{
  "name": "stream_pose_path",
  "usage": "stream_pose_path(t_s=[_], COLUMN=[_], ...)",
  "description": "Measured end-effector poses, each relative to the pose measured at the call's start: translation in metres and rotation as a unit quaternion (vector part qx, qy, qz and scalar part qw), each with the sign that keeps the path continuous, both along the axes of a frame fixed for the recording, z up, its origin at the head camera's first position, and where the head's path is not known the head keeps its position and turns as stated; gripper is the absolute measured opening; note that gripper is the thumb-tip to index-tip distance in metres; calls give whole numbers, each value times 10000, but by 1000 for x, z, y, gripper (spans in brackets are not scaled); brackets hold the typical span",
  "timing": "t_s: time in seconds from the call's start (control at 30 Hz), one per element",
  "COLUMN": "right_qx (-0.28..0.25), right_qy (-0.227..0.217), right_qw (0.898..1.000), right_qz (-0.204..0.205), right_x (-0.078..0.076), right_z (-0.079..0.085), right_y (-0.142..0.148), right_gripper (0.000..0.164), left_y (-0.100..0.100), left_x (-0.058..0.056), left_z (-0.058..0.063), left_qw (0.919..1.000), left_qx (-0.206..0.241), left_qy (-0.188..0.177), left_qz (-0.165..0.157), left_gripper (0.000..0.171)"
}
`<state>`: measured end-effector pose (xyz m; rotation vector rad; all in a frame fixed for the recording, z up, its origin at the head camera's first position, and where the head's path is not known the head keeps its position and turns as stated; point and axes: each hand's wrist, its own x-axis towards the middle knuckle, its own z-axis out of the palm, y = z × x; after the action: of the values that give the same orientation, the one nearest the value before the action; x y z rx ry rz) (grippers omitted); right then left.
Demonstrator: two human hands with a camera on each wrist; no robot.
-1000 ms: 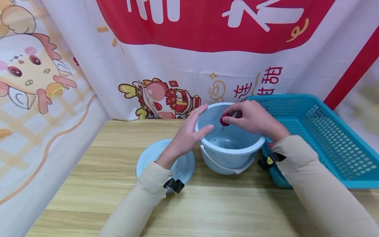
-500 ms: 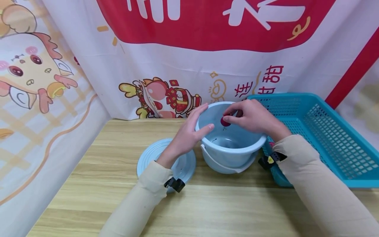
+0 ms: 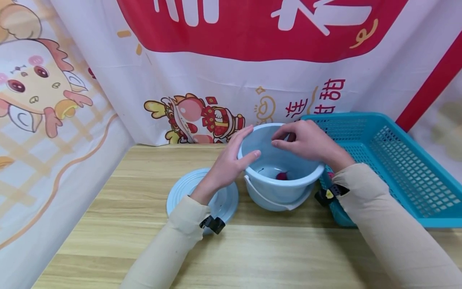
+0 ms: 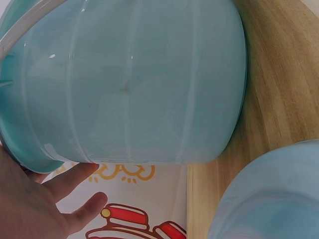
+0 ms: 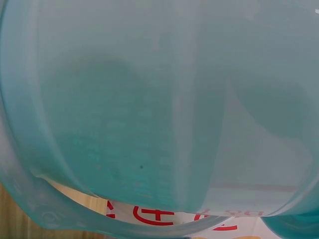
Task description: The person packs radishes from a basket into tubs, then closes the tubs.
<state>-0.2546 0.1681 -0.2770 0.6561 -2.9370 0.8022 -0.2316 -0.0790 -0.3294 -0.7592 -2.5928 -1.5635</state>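
Observation:
A pale blue bucket (image 3: pixel 279 198) with a bail handle stands upright on the table. My left hand (image 3: pixel 229 164) holds its left rim, thumb over the inside and fingers along the outer wall; the left wrist view shows these fingers (image 4: pixel 75 179) against the bucket's side. Inside the bucket's mouth is my right hand (image 3: pixel 303 142), fingers loosely bent, with a gap between thumb and forefinger and nothing in them. A small dark red round thing (image 3: pixel 282 176) lies at the bottom, partly hidden by the front rim. Bucket wall (image 5: pixel 149 99) fills the right wrist view.
A round pale blue lid (image 3: pixel 225 200) lies left of the bucket, under my left forearm. To the right stands a teal plastic basket (image 3: pixel 415 160) with a pink thing (image 3: pixel 330 175) at its left side. A printed cloth (image 3: pixel 216 80) hangs behind the table.
The dark red round thing, pinched in my right hand before, has dropped to the bucket's bottom. The right fingers have let go. Both hands keep nearly the same place.

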Motion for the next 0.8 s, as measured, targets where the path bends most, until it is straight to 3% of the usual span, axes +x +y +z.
stream_pose_path(t_s=[0.37, 0.6, 0.8], right_qx=[-276, -1513, -2206], right_qy=[-99, -554, -517], right_qw=[9995, 9869, 9731], right_qz=[97, 68, -417], right_x=[-3, -2, -4], right_z=[3, 18, 25], right_y=[2, 25, 73], right_gripper=[31, 37, 43], left_y=[-1, 0, 3], left_x=[1, 0, -1], left_z=[0, -2, -1], left_qw=[10000, 9999, 10000], left_qx=[-10, 32, 26], left_qy=[-23, 2, 76], left_qz=[68, 97, 45], left_gripper=[73, 74, 73])
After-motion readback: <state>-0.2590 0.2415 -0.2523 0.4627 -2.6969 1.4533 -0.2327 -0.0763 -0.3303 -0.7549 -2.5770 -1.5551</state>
